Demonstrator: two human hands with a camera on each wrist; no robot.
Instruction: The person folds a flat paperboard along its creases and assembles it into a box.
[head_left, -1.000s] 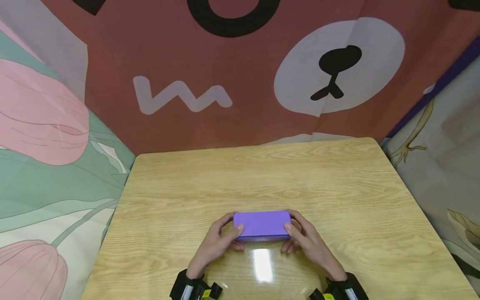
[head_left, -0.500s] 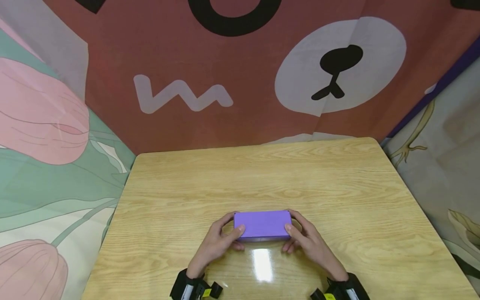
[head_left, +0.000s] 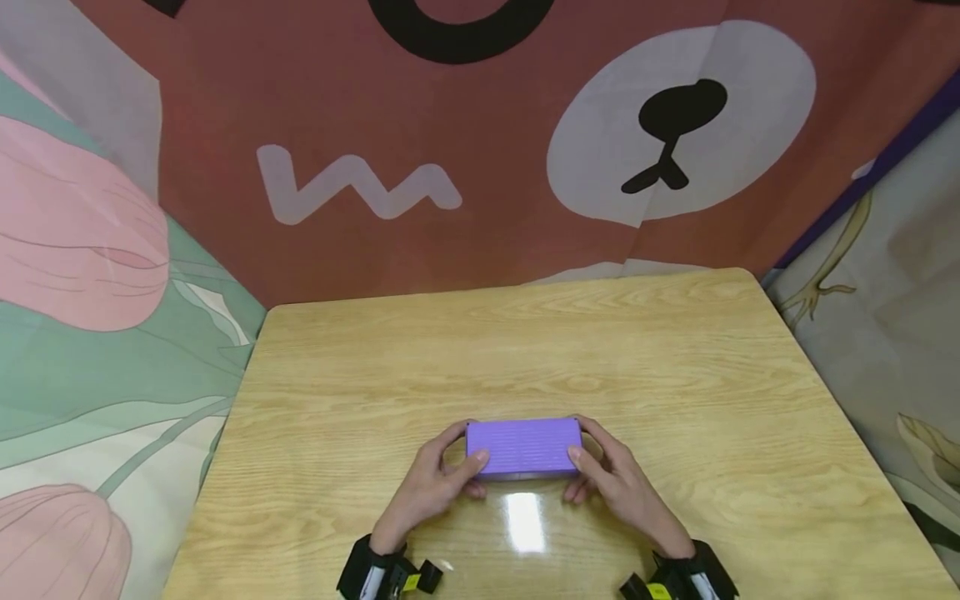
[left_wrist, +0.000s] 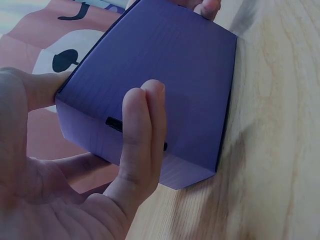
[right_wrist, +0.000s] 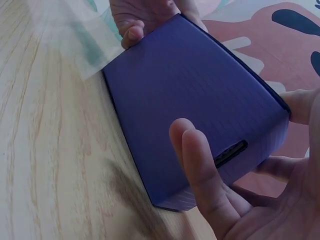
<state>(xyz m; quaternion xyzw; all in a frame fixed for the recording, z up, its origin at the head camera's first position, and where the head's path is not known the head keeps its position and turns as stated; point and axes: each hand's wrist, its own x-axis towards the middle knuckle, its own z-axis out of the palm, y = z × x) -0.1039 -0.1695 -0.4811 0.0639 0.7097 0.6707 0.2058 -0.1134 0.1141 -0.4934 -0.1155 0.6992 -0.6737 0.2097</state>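
A purple box (head_left: 525,447) lies between my two hands near the front of the table. My left hand (head_left: 438,477) grips its left end, thumb on the upper face and other fingers around the end and near side. At the opposite end, my right hand (head_left: 613,472) holds it the same way, thumb on top. In the left wrist view, two fingers (left_wrist: 142,125) lie against the box, partly covering a dark slot at its edge. The right wrist view shows a similar dark slot (right_wrist: 231,153) beside two fingertips.
The box is over a light wood-grain table (head_left: 480,358), with a bright light reflection in front of it. A brown cloth (head_left: 480,250) with a bear print hangs behind the table's far edge. Patterned cloths flank both sides. Each wrist wears a black camera mount (head_left: 378,571).
The head view has shifted slightly. The hands keep the same hold on the box, with almost no movement.
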